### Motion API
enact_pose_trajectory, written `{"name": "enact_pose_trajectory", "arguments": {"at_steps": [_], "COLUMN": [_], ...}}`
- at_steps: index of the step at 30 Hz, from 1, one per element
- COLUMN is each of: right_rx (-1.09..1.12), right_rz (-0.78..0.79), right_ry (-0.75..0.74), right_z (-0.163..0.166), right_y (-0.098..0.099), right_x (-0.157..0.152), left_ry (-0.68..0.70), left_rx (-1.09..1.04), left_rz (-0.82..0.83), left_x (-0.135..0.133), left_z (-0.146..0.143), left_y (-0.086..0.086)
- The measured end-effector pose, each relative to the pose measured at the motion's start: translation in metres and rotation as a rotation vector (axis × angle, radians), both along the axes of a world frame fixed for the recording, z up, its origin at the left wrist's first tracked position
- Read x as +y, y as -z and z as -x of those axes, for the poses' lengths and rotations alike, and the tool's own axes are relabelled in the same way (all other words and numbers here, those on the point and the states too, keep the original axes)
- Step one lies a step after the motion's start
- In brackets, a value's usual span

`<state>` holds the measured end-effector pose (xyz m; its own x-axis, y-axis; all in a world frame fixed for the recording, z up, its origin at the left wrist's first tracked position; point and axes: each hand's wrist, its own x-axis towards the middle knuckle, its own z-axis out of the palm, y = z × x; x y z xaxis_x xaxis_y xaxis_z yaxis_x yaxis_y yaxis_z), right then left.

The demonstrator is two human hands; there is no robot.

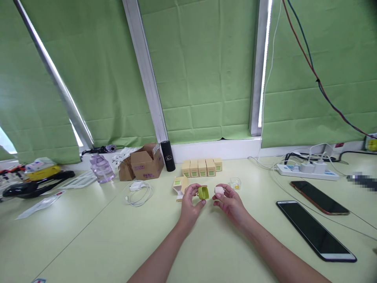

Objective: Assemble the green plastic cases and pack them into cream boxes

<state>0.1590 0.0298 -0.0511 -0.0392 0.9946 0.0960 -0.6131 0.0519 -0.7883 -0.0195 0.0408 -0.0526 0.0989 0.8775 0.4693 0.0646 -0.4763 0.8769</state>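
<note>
My left hand [190,207] is closed on a small yellow-green earbud case cover [203,192], its hollow side turned toward me. Just to the right, my right hand [231,204] pinches a small white rounded earbud case [219,190] between thumb and fingers. A narrow gap separates the two pieces, both held above the table. Behind my left hand lies an opened small cardboard box [179,184], partly hidden by the fingers. A clear plastic container [235,183] with something yellow in it sits beyond my right hand.
Several small kraft boxes [202,168] stand in a row at the back, near a black bottle [167,156] and a brown carton [145,162]. A white charger with cable [140,192] lies left. Right are a power strip [308,172], a phone [319,196] and a tablet [316,230].
</note>
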Motion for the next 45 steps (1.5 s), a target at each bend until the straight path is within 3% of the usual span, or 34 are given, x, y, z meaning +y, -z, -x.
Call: {"name": "enact_pose_trajectory", "arguments": {"at_steps": [8,13,20,32,45], "right_rx": [-0.119,-0.063,-0.038,-0.395,-0.554], "right_rz": [0.100,0.157,0.078,-0.094,-0.162], "right_ry": [0.040,0.037,0.039,0.117,0.151], "right_z": [-0.003,-0.007,-0.007,-0.002,-0.003], "right_y": [0.009,0.008,0.001,0.002,0.006], "right_x": [0.010,0.012,0.007,0.004,0.004], "left_ry": [-0.047,-0.101,-0.122,-0.113,-0.121], "left_rx": [0.035,0.058,0.073,0.112,0.155], "left_rz": [-0.001,0.006,-0.010,-0.036,-0.033], "left_x": [0.000,0.001,0.003,-0.006,-0.009], "left_z": [0.000,0.000,0.000,-0.004,-0.008], "left_y": [0.002,0.002,0.005,-0.001,-0.003]}}
